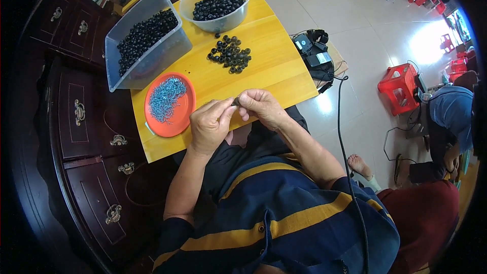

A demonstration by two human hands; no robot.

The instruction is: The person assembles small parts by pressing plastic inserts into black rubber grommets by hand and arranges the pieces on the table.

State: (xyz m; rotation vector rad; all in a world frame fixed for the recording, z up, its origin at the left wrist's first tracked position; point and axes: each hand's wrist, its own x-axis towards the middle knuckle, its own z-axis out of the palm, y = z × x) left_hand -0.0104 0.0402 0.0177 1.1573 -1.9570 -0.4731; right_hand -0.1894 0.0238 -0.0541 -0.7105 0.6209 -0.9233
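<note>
- Between the fingertips of two bare hands, above the near edge of a yellow wooden table [274,53], I see a small dark piece [235,101], mostly covered by the fingers.
- The left hand [209,123] pinches it from one side and the right hand [261,107] grips it from the other, both closed around it.
- Just beside the left hand sits an orange plate [181,123], heaped with thin bluish metallic pieces [166,97], the closest obstacle on my feed.
- Beyond the hands, a loose scatter of small black rounded pieces [230,56] lies on the tabletop, some showing hollow centres.
- Farther back, a clear rectangular bin [174,50] and a round translucent tub [227,25] stand near each other, both loaded with similar black pieces.
- Along the left, a dark wooden cabinet [95,193] with ornate metal handles flanks the table.
- Past the table's right corner I see black electronic gear [315,53], a dark cable [341,137] curving toward the wearer, a red stool [395,90] and a seated co-worker in blue [451,114].
- On the gear, a pale label [320,59] shows, its print too small for me to read.
</note>
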